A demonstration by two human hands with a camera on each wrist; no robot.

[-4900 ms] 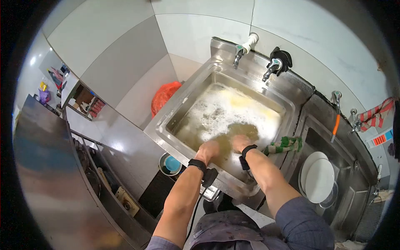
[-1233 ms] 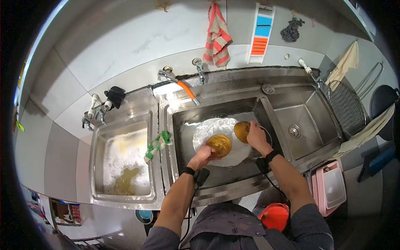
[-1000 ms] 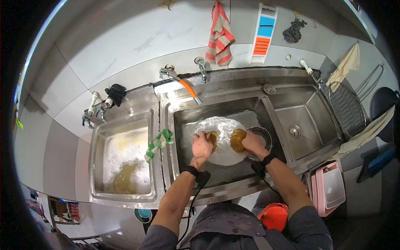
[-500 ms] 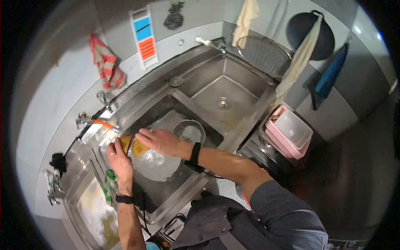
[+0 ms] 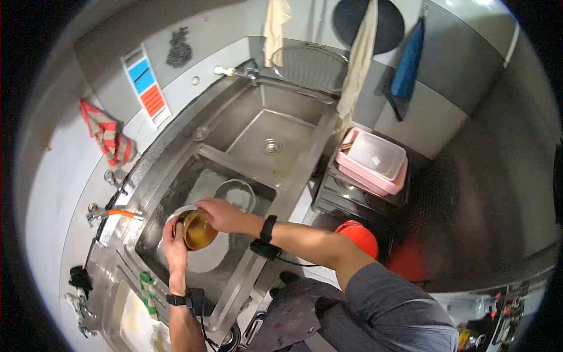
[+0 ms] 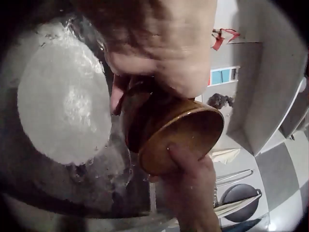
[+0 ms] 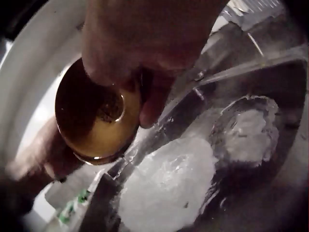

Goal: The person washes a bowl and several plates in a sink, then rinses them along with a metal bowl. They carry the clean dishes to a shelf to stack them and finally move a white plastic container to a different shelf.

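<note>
Two amber bowls (image 5: 200,233) are held one against the other over the middle basin. My left hand (image 5: 175,246) grips the left one at its side, and the right hand (image 5: 221,215) pinches the rim of the other. In the left wrist view the front bowl (image 6: 193,135) tilts with its inside showing, the right thumb inside it; the other bowl is partly hidden behind. The right wrist view shows the amber bowl (image 7: 96,128) under my right hand. Below lie a white plate (image 5: 205,259) and a clear glass bowl (image 5: 239,197), in water.
An orange-tipped tap (image 5: 120,213) juts over the middle basin. A foamy basin (image 5: 135,320) and green-striped cloth (image 5: 146,292) are at lower left. The right basin (image 5: 281,132) has a drain. Pink trays (image 5: 375,176) and a red bucket (image 5: 358,237) stand to the right.
The hands left the foamy basin and now hold amber bowls over the middle one. Apart a second ago, the two bowls are now together. The head view has turned right.
</note>
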